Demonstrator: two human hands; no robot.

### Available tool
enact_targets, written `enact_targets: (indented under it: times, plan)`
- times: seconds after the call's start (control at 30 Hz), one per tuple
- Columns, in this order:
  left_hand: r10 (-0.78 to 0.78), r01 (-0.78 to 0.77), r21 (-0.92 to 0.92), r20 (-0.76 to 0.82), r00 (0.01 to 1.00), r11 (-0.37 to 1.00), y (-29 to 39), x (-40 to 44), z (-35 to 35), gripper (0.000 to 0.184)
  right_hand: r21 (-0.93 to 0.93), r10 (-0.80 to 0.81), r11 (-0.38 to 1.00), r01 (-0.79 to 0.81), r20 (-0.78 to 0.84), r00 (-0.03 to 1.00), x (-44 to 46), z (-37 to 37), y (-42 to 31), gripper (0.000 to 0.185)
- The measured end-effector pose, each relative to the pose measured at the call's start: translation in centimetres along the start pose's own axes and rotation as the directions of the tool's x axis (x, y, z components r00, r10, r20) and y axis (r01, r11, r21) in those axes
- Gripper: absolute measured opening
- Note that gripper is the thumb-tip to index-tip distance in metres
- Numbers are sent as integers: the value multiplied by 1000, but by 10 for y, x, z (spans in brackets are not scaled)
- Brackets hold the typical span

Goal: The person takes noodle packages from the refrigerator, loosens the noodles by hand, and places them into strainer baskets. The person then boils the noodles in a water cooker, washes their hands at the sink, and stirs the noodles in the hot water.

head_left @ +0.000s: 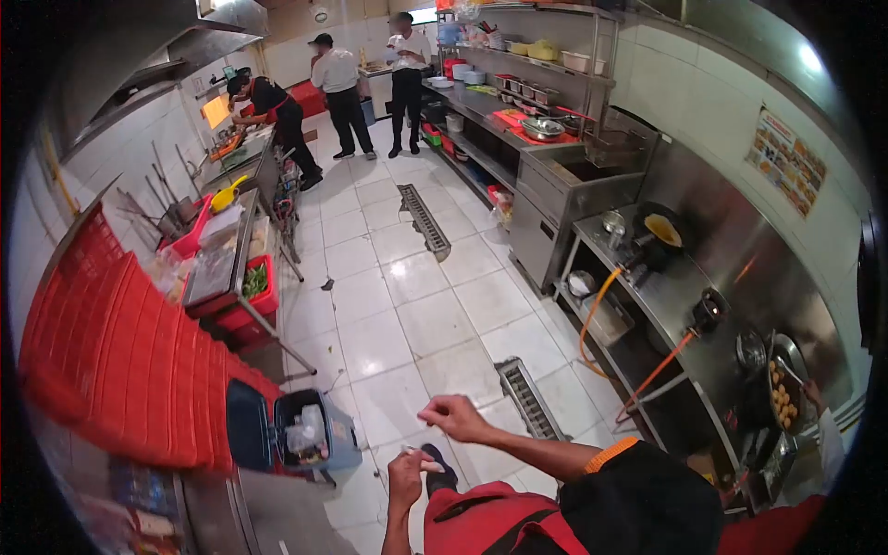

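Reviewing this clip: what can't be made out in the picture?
All in the head view:
Pale item in the left hand: too small, and partly covered by the grip.
Right hand: its curled grip hides whether it holds anything.
Wall poster: print too small to read.
Blue-grey bin: plastic bag hides some contents.
Co-worker's hand: dark right border cuts off most of that person.

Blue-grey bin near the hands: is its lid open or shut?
Open: the lid is swung aside, and a plastic bag shows inside the bin.
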State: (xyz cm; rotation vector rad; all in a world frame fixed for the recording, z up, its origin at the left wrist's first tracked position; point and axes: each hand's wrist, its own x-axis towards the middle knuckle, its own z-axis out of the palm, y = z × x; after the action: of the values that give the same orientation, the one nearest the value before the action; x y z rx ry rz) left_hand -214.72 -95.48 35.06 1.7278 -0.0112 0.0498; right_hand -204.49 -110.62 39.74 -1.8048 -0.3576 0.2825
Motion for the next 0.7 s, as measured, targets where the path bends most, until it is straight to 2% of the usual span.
enact_targets:
  times: [0.03,0.07,0.1,0.13,0.17,0.2,0.23,0.27,0.3,0.33,0.4,0.43,0.47,0.53,0.6,0.67,0.7]
  plan:
    - [-129,125,-130,-24,991,984,-2,31,-12,41,43,11,999,-12,29,1000,35,-9,1,22]
    - [-114,113,-134,-4,993,985,-8,72,-24,41,77,12,997,-16,49,999,74,-23,3,22]
    - [-109,100,-168,-46,993,981,-16,113,-32,43,1,-35,999,36,157,987,105,-32,17,23]
    - [-110,90,-210,-87,990,974,-20,155,-35,46,82,-138,989,122,219,966,131,-32,30,27]
    - [-202,179,-344,-32,979,922,-3,195,-35,46,93,-91,993,71,234,968,147,-35,25,28]
    - [-201,184,-350,-14,979,918,12,238,-36,46,113,-51,993,23,248,968,166,-38,12,30]
    - [-44,40,-175,-19,999,984,26,281,-37,44,-11,-3,1000,5,182,983,190,-43,1,30]
    - [116,-116,5,-2,993,993,31,318,-37,43,-133,35,991,-20,115,993,215,-49,-7,29]
    - [124,-124,7,7,992,992,23,357,-34,40,-8,152,988,-152,57,987,245,-56,-11,28]
    - [123,-124,13,19,992,992,15,394,-33,40,2,154,988,-154,48,987,276,-62,-3,28]
    - [32,-15,-177,96,995,984,5,471,-31,40,-181,-63,983,25,-210,976,340,-77,15,27]
    - [-1,44,-252,168,986,967,1,505,-33,41,-172,-183,976,136,-298,937,373,-87,24,25]
    - [-4,50,-252,176,984,966,-5,538,-35,41,-171,-177,977,129,-304,936,409,-100,28,25]
    - [-114,174,-401,169,979,899,-13,601,-35,42,-152,-247,965,216,-225,943,474,-128,35,24]
    - [-134,202,-453,178,975,868,-19,665,-44,39,-207,-227,962,180,-229,947,543,-154,44,22]
    - [-100,218,-470,263,960,856,-24,715,-63,35,-128,-16,992,5,-82,997,601,-169,53,20]
    - [-116,216,-512,220,968,831,-17,738,-68,31,-70,56,996,-60,-51,997,629,-177,52,18]
